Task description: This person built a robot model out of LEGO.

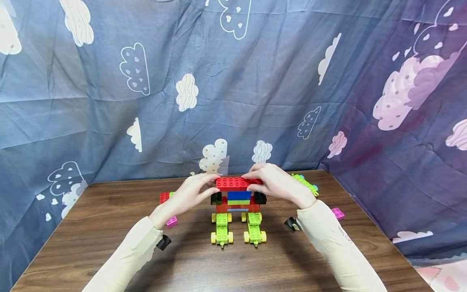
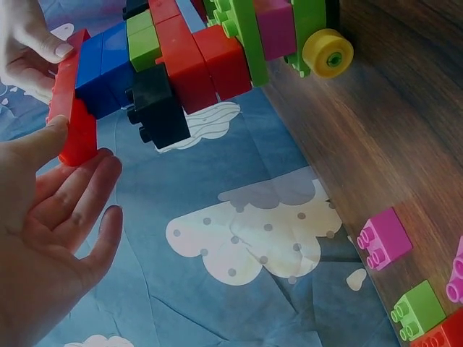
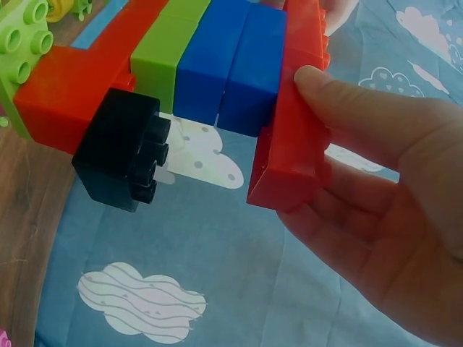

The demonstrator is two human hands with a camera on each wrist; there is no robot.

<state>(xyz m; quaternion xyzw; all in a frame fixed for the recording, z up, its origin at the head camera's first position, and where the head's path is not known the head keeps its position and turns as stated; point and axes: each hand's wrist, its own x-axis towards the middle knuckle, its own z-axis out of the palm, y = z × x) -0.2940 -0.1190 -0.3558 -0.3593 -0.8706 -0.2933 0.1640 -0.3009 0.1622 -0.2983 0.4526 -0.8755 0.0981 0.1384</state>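
Observation:
A toy-brick figure stands on the table, its top a row of red bricks point(image 1: 230, 183). Beneath that row come blue bricks point(image 3: 231, 61), lime bricks point(image 2: 143, 40) and lower red bricks point(image 2: 189, 65). Black bricks point(image 2: 160, 108) jut out at both sides. Its feet are two lime wheeled bases point(image 1: 221, 231) with yellow wheels. My left hand point(image 1: 191, 191) pinches the left end of the top red row between thumb and fingers. At the opposite end my right hand point(image 1: 273, 181) grips the row the same way, thumb in front and fingers behind.
Left of the figure lie a red brick point(image 1: 164, 197), a pink brick point(image 1: 171, 221) and a black piece point(image 1: 163, 242). To the right are another black piece point(image 1: 292, 224), a pink brick point(image 1: 338, 213) and a lime piece point(image 1: 305, 183). A cloud-patterned curtain point(image 1: 233, 81) hangs behind the table.

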